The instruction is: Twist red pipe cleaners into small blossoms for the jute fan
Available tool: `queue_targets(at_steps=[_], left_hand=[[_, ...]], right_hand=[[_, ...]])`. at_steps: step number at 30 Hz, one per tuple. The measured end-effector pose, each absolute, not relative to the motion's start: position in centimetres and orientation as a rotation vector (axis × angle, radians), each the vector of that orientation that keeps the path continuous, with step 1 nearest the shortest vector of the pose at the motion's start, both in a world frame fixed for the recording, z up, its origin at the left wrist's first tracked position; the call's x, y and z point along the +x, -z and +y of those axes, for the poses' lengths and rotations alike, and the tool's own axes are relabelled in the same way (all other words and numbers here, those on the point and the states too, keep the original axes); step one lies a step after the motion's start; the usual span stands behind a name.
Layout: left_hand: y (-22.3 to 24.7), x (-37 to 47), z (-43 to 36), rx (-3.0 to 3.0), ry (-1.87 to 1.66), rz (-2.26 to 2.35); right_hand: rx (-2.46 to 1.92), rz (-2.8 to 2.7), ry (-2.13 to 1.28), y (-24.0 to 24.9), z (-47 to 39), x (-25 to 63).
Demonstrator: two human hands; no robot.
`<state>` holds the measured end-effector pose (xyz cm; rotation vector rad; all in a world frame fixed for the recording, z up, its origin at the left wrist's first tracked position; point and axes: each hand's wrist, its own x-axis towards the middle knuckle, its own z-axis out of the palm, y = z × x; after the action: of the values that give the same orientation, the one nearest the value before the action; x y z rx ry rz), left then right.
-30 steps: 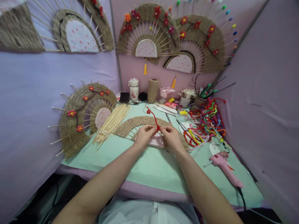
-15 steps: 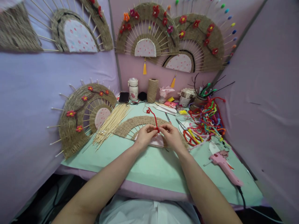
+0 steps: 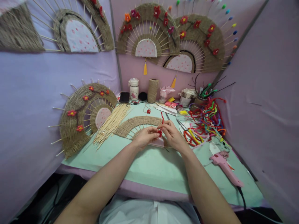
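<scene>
Compared with the earlier frame, the free end of our red pipe cleaner (image 3: 162,116) now stands nearly upright above our fingers instead of slanting away toward the small red flower (image 3: 148,111), and less of it shows. Our left hand (image 3: 146,137) pinches the bunched lower part between thumb and fingertips; our right hand (image 3: 171,133) has its fingers closed about the strand just above, though we cannot tell exactly which fingertips grip it.

The pipe cleaner is fuzzy and bright red, gathered into a small clump at its lower end. It is held over the pale centre of a woven fan (image 3: 126,126) lying on the bench (image 3: 140,174).

We count one loose red flower beyond that fan, one bundle of thin sticks (image 3: 112,123) to its left, and one pair of scissors (image 3: 190,138) and one pink glue gun (image 3: 226,170) to its right. One spool of twine (image 3: 153,91) and one white bottle (image 3: 134,90) stand behind; two yellow tassels (image 3: 145,68) hang on the back wall. Six red flowers decorate the leaning fan (image 3: 70,133) at left.
</scene>
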<state>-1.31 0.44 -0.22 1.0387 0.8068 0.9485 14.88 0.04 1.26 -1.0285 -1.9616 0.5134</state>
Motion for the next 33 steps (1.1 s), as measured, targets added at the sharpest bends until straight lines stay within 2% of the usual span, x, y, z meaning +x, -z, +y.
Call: queue_targets(at_steps=[24,29,33], left_hand=[[-0.7,-0.9,0.1,1.295,-1.060,0.909],[-0.9,-1.3,-0.1,1.530,-1.026,0.884],[-0.7,-1.2,0.0,1.488,-1.043,0.854]], right_hand=[[-1.245,-1.923,-0.618,-0.9,0.0,15.1],[-1.210,-1.962,-0.820,-1.1,0.2,15.8],[-1.209,-1.850,-0.976,-0.9,0.3,15.7]])
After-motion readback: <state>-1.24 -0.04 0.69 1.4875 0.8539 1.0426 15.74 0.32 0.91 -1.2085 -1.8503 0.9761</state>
